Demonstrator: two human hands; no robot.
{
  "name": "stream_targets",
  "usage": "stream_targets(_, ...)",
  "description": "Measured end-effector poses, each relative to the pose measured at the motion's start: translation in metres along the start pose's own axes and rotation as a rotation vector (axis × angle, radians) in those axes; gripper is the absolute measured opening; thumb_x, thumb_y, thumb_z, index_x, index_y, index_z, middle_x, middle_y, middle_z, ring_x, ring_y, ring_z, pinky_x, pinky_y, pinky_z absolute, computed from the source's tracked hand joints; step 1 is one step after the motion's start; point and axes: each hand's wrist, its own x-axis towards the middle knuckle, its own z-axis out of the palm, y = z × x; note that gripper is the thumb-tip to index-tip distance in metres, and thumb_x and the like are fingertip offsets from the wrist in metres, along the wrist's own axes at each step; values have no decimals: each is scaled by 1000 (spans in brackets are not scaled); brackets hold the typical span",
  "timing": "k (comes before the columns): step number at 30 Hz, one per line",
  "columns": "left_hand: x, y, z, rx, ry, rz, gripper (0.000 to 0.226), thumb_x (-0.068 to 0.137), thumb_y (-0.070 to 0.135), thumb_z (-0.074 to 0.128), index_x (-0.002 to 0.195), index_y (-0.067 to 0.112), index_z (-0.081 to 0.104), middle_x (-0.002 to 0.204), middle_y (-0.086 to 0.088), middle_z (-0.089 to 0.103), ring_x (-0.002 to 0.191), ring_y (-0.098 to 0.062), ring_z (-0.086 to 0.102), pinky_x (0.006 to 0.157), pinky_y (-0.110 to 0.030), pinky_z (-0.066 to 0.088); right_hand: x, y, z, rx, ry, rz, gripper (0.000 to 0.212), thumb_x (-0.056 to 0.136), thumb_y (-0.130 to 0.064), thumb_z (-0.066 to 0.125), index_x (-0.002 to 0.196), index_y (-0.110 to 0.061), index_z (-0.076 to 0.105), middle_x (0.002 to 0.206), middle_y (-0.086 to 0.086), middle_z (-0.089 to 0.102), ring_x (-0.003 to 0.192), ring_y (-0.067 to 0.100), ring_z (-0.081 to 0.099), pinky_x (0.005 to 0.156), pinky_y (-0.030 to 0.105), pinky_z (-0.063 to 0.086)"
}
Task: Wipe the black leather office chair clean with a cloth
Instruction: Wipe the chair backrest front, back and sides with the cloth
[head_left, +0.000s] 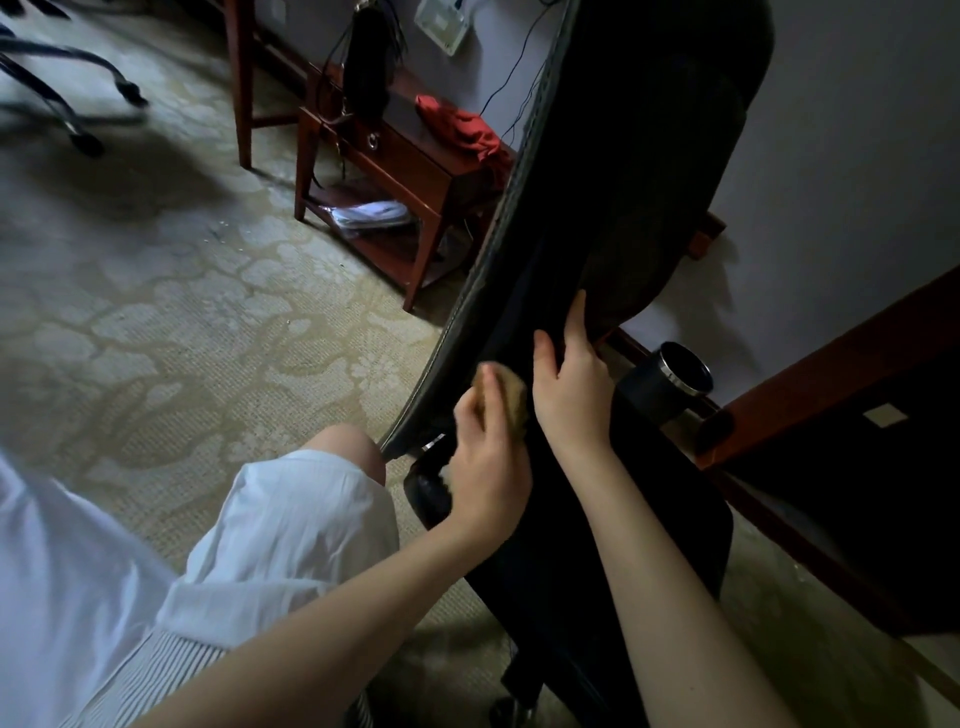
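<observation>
Just right of centre, between 3 and 5 o'clock, both hands work on the black leather office chair (649, 156). It stands tilted and runs from 1 o'clock down to 5 o'clock.

Step in hand: I judge mid-wipe, on the lower stitched edge of the back panel, near where it meets the seat.
- Cloth (511, 400): tan, bunched, touching the leather just inside the edge seam.
- Left hand (488, 467): fingers (487, 387) curled together and clamped on the cloth, pressing it to the chair.
- Right hand (566, 384): just beside the cloth at its 2 o'clock. Index finger (575, 317) and thumb are straight and apart, laid flat on the leather as a brace. They hold nothing that I can see. The remaining fingers are hidden behind the panel; I cannot tell whether they hook round it.

Next move, my estimate: slide the cloth along the seam toward 1 o'clock with steady pressure, the brace hand shifting ahead so the chair does not swing. Most of the upper back looks out of present reach.

Surroundings: side table (415, 171) at 12 o'clock with a red rag (460, 127) on top; dark tumbler (670, 379) at 3 o'clock, apart from the chair.
</observation>
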Motion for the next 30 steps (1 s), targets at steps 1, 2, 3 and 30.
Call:
stream_targets(1,6,7,3,2,38,58,85,83,13,60,147,15,3,136,-18,30,104,-37,57,68,-35,51,0,1,1,-4,7,-5,58,99,-29,41,150,-17,16,140,11,48,123,26,51,89,20,36)
stream_targets(2,12,12,6,3,62,87,88,82,16,67,146,14,7,136,-14,28,106,-33,57,69,-32,50,0,1,1,-3,11,-6,58,99,-29,41,150,-17,16,140,11,48,123,25,51,89,19,37)
stream_targets(3,17,14,8,7,72,90,90,80,18,73,145,13,11,136,-11,25,108,-31,57,71,-31,51,0,2,2,1,15,-6,58,99,-29,42,150,-18,16,140,11,48,122,25,52,89,19,38)
stream_targets(30,-14,-117,2,390,-208,-41,40,97,54,24,117,28,47,111,5,57,108,-15,54,87,-32,39,-2,1,8,-16,72,-5,58,100,-26,40,150,-14,14,140,11,48,123,24,51,91,21,38)
